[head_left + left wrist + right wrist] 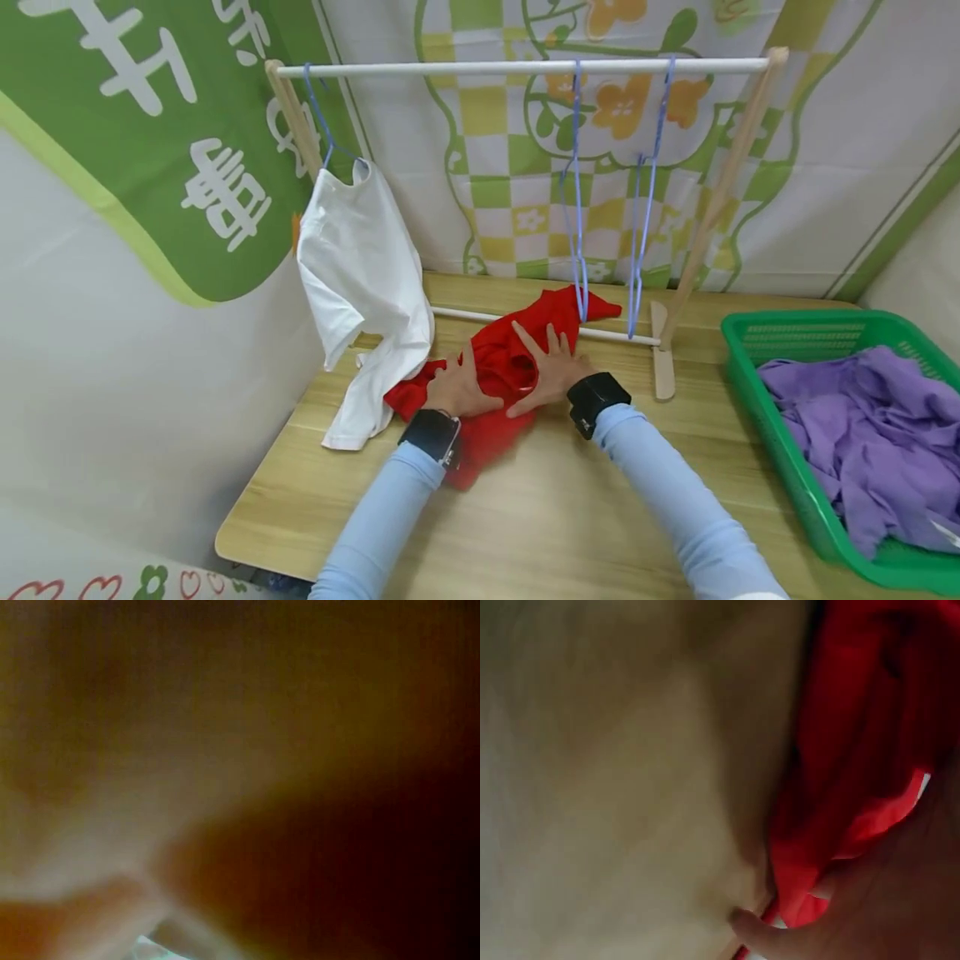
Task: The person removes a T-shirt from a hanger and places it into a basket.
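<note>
A crumpled red garment (pixel 498 350) lies on the wooden table under the rack, partly covered by both hands. My left hand (pixel 459 387) rests on its left part with fingers spread. On its right part lies my right hand (pixel 551 371), fingers also spread, thumb toward the left one. In the right wrist view the red cloth (pixel 855 750) runs beside the right hand (pixel 877 892). The left wrist view is dark and blurred. A white shirt (pixel 363 258) hangs from a blue hanger at the rack's left end, its lower part touching the table beside the red cloth.
Two blue hangers (pixel 577 192) hang on the right half of the rack's white bar (pixel 450 69). A wooden foot (pixel 663 358) of the rack stands right of the hands. At the far right a green basket (pixel 780 433) holds purple cloth (pixel 870 433).
</note>
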Demonstrator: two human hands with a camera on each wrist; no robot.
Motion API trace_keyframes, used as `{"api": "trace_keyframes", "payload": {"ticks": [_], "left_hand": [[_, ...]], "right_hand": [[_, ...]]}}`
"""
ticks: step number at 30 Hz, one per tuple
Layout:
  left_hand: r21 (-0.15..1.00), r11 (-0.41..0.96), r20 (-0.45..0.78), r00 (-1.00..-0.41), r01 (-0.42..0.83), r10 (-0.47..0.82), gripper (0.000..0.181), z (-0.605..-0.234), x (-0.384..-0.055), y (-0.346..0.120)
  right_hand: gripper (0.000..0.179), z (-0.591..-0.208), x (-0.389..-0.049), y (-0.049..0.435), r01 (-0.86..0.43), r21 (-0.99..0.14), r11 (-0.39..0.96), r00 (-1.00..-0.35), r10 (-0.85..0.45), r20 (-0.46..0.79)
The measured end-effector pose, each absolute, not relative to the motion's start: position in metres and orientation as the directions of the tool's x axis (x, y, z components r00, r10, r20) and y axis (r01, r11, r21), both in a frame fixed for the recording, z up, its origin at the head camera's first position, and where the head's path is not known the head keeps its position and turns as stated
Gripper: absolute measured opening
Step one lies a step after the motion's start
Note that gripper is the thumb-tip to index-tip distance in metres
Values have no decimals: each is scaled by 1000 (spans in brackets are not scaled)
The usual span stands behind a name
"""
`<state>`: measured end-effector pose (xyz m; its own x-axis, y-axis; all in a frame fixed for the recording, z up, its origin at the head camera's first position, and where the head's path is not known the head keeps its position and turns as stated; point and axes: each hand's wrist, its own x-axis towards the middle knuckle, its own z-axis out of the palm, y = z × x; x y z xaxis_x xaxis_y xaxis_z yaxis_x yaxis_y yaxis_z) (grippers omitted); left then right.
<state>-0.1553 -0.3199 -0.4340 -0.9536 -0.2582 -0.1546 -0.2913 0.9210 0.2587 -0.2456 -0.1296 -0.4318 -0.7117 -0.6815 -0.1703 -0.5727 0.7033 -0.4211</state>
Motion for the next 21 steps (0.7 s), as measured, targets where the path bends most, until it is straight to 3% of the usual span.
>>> {"api": "trace_keyframes", "payload": {"ticks": [3, 7, 12, 16, 21], "left_hand": [[290, 931, -160, -971, -220, -179, 100, -435, -152, -312], [343, 929, -126, -987, -140, -102, 81, -435, -144, -304], [427, 904, -14, -1000, -20, -15, 67, -429, -138, -284], [490, 864, 88, -993, 115, 83, 59, -406, -134, -258], [515, 803, 219, -952, 299, 214, 58, -373, -133, -217]], "right_hand": [[125, -446, -245, -133, -629, -368, 685, -685, -712, -155], [89, -452, -236, -133, -744, -374, 554, -605, -796, 24], [62, -451, -228, -108, -775, -484, 407, -561, -796, 229], [48, -432, -220, -77, -746, -552, 373, -609, -716, 340], [33, -393, -199, -33, -674, -589, 446, -717, -584, 380]]}}
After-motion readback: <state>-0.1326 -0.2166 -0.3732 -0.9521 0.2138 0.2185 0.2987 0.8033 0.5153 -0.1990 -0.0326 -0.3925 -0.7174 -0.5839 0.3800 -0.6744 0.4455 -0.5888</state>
